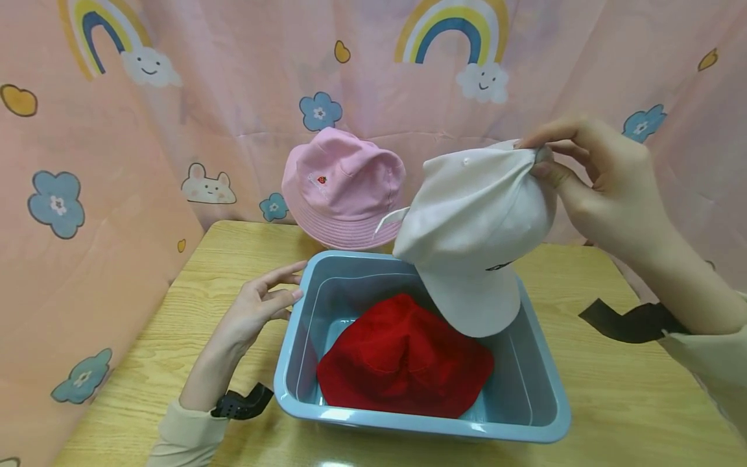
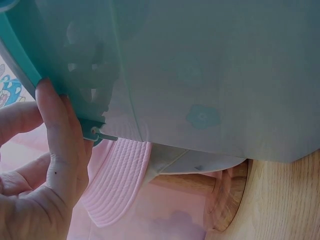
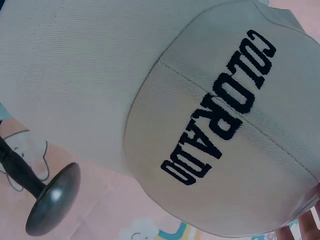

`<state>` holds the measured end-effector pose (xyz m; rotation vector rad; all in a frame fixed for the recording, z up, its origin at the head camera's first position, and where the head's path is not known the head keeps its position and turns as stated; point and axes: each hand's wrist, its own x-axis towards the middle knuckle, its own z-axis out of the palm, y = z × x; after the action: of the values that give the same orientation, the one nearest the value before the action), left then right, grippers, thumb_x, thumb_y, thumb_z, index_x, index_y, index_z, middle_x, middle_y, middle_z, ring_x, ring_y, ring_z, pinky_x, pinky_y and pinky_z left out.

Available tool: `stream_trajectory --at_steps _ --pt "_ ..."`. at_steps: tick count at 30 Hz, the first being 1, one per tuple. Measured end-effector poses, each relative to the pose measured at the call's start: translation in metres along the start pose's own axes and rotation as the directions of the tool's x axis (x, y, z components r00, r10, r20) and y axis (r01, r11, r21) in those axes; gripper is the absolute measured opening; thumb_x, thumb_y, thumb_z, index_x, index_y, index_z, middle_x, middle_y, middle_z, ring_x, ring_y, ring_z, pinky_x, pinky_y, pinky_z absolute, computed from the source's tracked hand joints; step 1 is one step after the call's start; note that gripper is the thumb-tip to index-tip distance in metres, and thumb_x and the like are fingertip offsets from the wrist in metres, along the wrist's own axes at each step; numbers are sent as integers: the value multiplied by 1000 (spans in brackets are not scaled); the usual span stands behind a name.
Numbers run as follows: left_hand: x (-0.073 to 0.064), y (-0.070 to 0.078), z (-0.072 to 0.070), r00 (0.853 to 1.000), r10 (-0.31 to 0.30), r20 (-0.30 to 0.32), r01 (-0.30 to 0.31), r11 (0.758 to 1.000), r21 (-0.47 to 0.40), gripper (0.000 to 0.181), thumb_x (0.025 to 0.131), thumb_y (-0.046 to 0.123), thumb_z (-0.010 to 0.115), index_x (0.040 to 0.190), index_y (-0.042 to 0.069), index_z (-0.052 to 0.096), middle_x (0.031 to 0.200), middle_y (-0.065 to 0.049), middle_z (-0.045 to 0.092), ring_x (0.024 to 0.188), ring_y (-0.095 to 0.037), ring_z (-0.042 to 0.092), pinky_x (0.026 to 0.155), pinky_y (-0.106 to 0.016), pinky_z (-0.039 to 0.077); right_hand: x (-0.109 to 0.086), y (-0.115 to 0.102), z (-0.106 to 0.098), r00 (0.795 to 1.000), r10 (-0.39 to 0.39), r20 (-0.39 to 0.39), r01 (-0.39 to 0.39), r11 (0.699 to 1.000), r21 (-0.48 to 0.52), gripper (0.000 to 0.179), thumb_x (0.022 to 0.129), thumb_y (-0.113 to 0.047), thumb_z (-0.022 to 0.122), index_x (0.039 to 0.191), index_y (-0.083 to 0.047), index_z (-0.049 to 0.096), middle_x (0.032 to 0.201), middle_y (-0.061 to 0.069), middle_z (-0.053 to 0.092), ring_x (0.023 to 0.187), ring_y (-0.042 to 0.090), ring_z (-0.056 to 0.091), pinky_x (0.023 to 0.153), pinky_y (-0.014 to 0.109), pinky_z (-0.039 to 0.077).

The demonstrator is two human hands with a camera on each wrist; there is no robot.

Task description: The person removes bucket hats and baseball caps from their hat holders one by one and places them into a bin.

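Observation:
My right hand [image 1: 609, 178] pinches a white baseball cap [image 1: 478, 207] by the crown. The cap hangs tilted over the right back part of a blue plastic basin [image 1: 548, 389], brim pointing down. Dark COLORADO lettering shows on its front panel [image 3: 215, 115] in the right wrist view. A red hat [image 1: 403, 363] lies inside the basin. My left hand [image 1: 257, 305] touches the basin's left rim, its fingers fairly straight; the left wrist view has the fingers [image 2: 55, 115] against the rim too. Behind the basin is a pink bucket hat [image 1: 347, 181] with a small strawberry.
The basin stands on a wooden table [image 1: 630, 383] before a patterned pink curtain [image 1: 233, 84]. A round wooden stand base [image 2: 232, 195] shows in the left wrist view. At lower left of the right wrist view is a dark stand with a rounded disc [image 3: 52, 200].

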<state>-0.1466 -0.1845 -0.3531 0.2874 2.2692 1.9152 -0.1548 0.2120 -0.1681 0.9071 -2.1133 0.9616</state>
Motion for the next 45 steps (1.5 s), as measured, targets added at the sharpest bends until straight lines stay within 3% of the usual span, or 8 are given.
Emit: stream_trajectory --at_steps 7,12,18,24,29,34,40,45 --pt "0 1 0 1000 -3 1 3 1000 -10 52 93 19 62 142 14 47 123 -12 54 82 -11 68 75 -31 57 -6 -4 3 998 -64 27 63 997 35 35 75 32 51 103 13 62 107 -11 65 103 6 61 101 20 46" --pt "0 0 0 1000 -4 0 4 1000 -9 52 93 19 62 142 14 47 123 -12 54 83 -11 68 76 -31 57 -9 -8 4 991 -121 60 114 988 105 38 76 30 44 104 14 64 106 0 66 100 14 60 95 17 47" --pt "0 1 1 1000 -8 4 8 1000 -14 52 93 19 63 142 14 47 123 -11 54 83 -11 68 76 -32 56 -15 -12 5 980 -178 94 174 984 48 41 76 25 44 100 6 70 99 4 67 98 10 60 84 15 44" --pt "0 1 1 1000 -7 5 7 1000 -17 52 93 18 62 142 14 47 123 -12 54 83 -11 68 75 -31 57 -22 -15 5 969 -203 140 202 979 22 37 77 24 46 97 3 71 101 1 66 104 8 61 91 16 45" --pt "0 2 1 1000 -1 5 1 1000 -26 52 93 17 62 142 12 46 122 -13 53 82 -10 68 73 -30 57 -27 -18 2 956 -203 210 211 977 -16 40 76 25 45 95 0 70 101 2 63 103 4 57 86 11 43" --pt "0 1 1 1000 4 5 -3 1000 -29 51 93 16 62 142 11 47 121 -13 53 82 -10 68 73 -29 57 -31 -18 1 926 -226 302 254 966 -54 48 71 27 38 93 -5 67 100 1 59 98 1 51 76 8 37" --pt "0 1 0 1000 -2 -1 2 1000 -24 52 93 18 62 142 13 47 121 -10 54 83 -10 68 75 -31 57 -31 -15 1 867 -310 390 344 939 -19 53 69 23 31 92 -9 66 95 1 57 96 3 46 77 8 37" --pt "0 0 0 1000 0 -1 0 1000 -23 52 93 17 62 142 13 47 121 -11 53 82 -10 68 74 -30 57 -28 -13 1 822 -333 462 374 927 3 46 81 15 33 94 -14 66 95 -5 54 94 2 44 76 10 37"
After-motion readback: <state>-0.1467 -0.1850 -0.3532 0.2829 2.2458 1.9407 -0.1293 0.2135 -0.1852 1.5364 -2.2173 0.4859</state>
